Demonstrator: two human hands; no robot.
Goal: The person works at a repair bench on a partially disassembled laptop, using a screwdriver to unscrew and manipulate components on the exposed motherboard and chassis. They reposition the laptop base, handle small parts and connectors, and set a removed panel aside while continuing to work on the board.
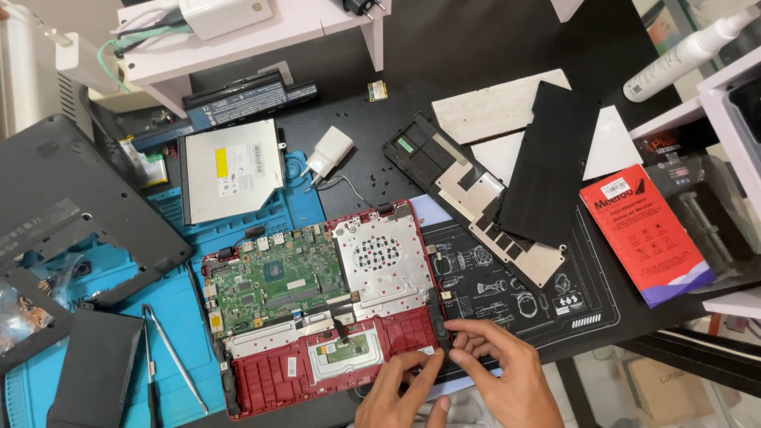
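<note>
Black work table, blue repair mat on its left half, dark printed mat to the right. Grey laptop bottom cover lies over the blue mat's left edge. Centre: opened red laptop chassis, bottom up, green motherboard upper left, silver perforated shield plate upper right, touchpad bracket below.

Both hands work at the chassis' lower right corner. Right hand: fingers curled, fingertips pressing on or pinching the small black speaker module at the right edge; it looks seated in the chassis, just beside the shield plate's lower corner. Whether it is truly gripped or only touched, can't tell. Left hand: fingers bent, tips on the red palmrest edge just beside the speaker, steadying; holds nothing that I can see.

To do this bit well, my read: keep the left hand flat on the frame so it doesn't rock, lift or seat the speaker straight, don't twist, and watch the thin lead running up the right edge so it doesn't snag.

Around: optical drive above the motherboard, black battery pack behind it, white charger near the drive. Flat black panel overlaps a black-and-silver bracket. Red box far right, white spray bottle top right. Tweezers on the blue mat, well apart from both hands. Small wireless card up top.
</note>
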